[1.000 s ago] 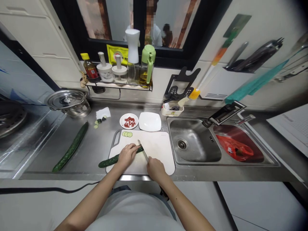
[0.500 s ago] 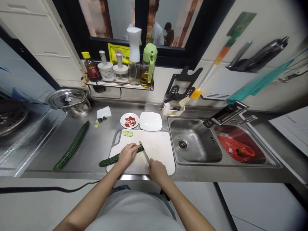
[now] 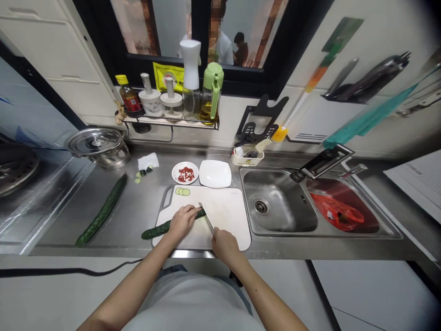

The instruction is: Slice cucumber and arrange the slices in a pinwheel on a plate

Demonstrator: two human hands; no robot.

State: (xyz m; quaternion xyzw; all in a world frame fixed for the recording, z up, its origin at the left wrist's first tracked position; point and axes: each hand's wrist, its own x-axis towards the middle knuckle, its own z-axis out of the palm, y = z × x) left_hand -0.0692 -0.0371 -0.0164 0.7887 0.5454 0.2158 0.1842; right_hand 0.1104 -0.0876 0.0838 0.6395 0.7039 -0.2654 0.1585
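Pinning a dark green cucumber slantwise onto a white cutting board with the left hand, curling the fingers over its upper stretch and letting its lower end jut past the board's left edge. Gripping a kitchen knife in the right hand, closing the fist around its handle and laying the blade across the cucumber's right-hand end, just beside the left fingertips.

Seemingly being early in the slicing: having only about three cucumber slices overlapping near the board's upper left corner, and probably having most of the held cucumber left to cut. Having a second cucumber lying whole on the stainless steel counter, well apart from the board. Apparently counting some trimming as done, having cucumber scraps lying near a white paper.

Working just in front of a round dish of small red pieces, too small to identify, and a white square plate. Standing left of a double sink, having a red plastic bag in its right basin. Having a lidded steel pot farther off at the left. Facing a wall shelf of seasoning jars and an oil dispenser, below a black-framed window showing a person in white.
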